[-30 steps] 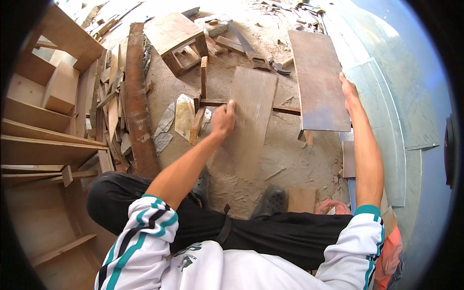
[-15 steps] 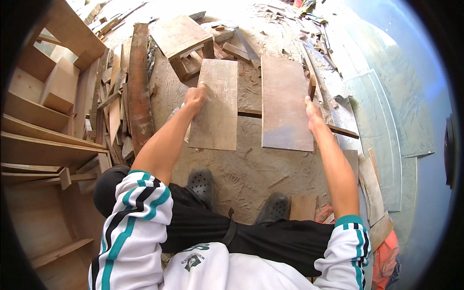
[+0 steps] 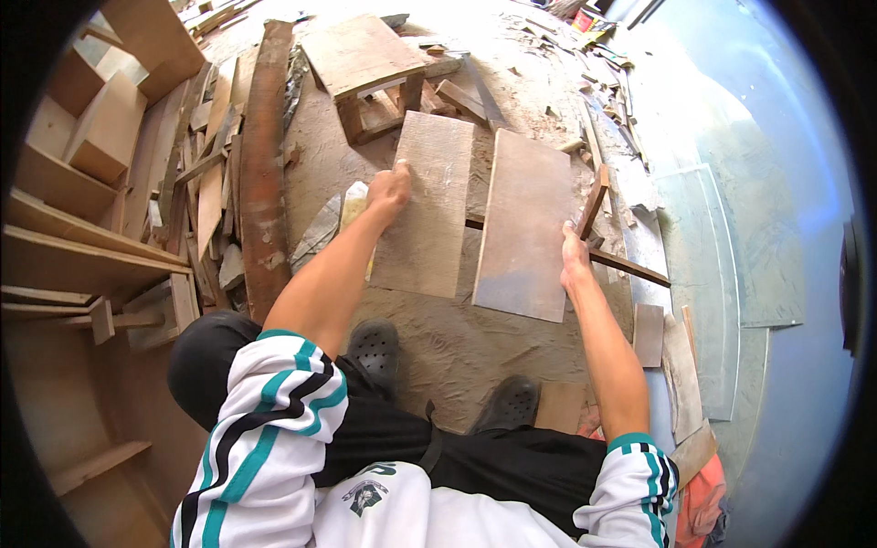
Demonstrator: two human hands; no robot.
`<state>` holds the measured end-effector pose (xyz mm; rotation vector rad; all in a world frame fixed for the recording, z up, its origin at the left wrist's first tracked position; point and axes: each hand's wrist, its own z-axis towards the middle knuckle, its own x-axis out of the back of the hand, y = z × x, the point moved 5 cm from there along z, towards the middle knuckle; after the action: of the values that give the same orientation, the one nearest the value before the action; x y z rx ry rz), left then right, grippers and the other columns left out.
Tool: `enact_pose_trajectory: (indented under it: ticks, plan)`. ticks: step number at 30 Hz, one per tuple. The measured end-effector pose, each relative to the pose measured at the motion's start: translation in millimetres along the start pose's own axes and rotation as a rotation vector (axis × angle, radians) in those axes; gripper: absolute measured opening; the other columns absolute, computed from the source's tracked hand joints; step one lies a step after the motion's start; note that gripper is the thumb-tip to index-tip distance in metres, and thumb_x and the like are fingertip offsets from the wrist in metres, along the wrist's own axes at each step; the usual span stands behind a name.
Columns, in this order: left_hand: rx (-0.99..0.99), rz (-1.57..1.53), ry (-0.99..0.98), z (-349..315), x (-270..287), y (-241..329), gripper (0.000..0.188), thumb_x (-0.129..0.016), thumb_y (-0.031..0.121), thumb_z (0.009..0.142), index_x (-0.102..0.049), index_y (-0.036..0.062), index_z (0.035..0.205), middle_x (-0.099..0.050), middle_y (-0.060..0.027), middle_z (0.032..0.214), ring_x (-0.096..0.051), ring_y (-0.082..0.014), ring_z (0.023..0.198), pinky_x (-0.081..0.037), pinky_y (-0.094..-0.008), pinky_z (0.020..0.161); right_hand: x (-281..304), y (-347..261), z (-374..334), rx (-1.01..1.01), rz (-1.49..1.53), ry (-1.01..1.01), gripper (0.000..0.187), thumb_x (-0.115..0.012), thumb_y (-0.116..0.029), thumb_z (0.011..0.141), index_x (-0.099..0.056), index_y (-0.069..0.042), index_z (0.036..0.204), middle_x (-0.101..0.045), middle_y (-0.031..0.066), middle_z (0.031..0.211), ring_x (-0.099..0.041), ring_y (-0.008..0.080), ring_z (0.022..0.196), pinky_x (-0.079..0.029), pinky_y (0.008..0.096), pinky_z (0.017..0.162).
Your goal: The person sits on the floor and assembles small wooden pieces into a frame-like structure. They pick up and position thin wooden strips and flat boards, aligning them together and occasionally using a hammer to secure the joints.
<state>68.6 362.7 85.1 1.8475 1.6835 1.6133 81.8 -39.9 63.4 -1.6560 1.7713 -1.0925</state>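
Two flat wooden boards are held up side by side in front of me, with a narrow gap between them. My left hand grips the outer edge of the left board, which has a pale, streaked surface. The right board is smoother and reddish-brown, with a bluish patch at its near end; my right hand is closed on its outer edge. Both boards tilt slightly, their far ends leaning right. Most of my fingers are hidden behind the boards.
A small wooden stool stands beyond the boards. Left of me are a long reddish plank, scrap wood and a wooden cabinet. A dark stick lies right of the boards, near glass sheets. Orange cloth lies at lower right.
Both boards have come closer together and tilted, the right one shifting left and nearer to me, the left one moving right. Both hands keep their hold. The whole view has turned a little.
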Motion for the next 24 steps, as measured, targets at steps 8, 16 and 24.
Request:
enact_pose_trajectory:
  ticks: [8,16,24]
  plan:
    - [-0.012,-0.077,-0.014,-18.4,-1.5,15.2,0.07,-0.038,0.053,0.095,-0.063,-0.0098,0.116,-0.061,-0.0303,0.121,-0.054,-0.0428,0.122,-0.039,-0.0431,0.101,2.2,-11.1,-15.0,0.014,-0.07,0.066,0.079,-0.05,-0.053,0.094,-0.039,0.011,0.138,-0.038,0.0282,0.147,-0.037,0.0349,0.138,-0.032,0.0457,0.111]
    - [0.039,-0.056,-0.024,-4.1,-9.6,7.9,0.072,-0.04,0.055,0.095,-0.059,-0.0086,0.124,-0.057,-0.0282,0.13,-0.052,-0.0416,0.124,-0.038,-0.0445,0.103,0.1,-20.9,-31.0,0.013,-0.04,0.039,0.086,-0.054,-0.056,0.092,-0.036,0.012,0.141,-0.029,0.0278,0.153,-0.03,0.0325,0.143,-0.024,0.0455,0.115]
    - [0.03,-0.047,-0.026,-3.0,-22.8,7.5,0.074,-0.041,0.055,0.095,-0.056,-0.0107,0.125,-0.056,-0.0284,0.131,-0.051,-0.0409,0.125,-0.037,-0.0437,0.104,5.6,-17.6,-28.1,0.053,-0.053,0.132,0.073,-0.052,-0.052,0.093,-0.056,0.017,0.117,-0.055,0.0315,0.128,-0.053,0.0361,0.123,-0.042,0.0441,0.1]
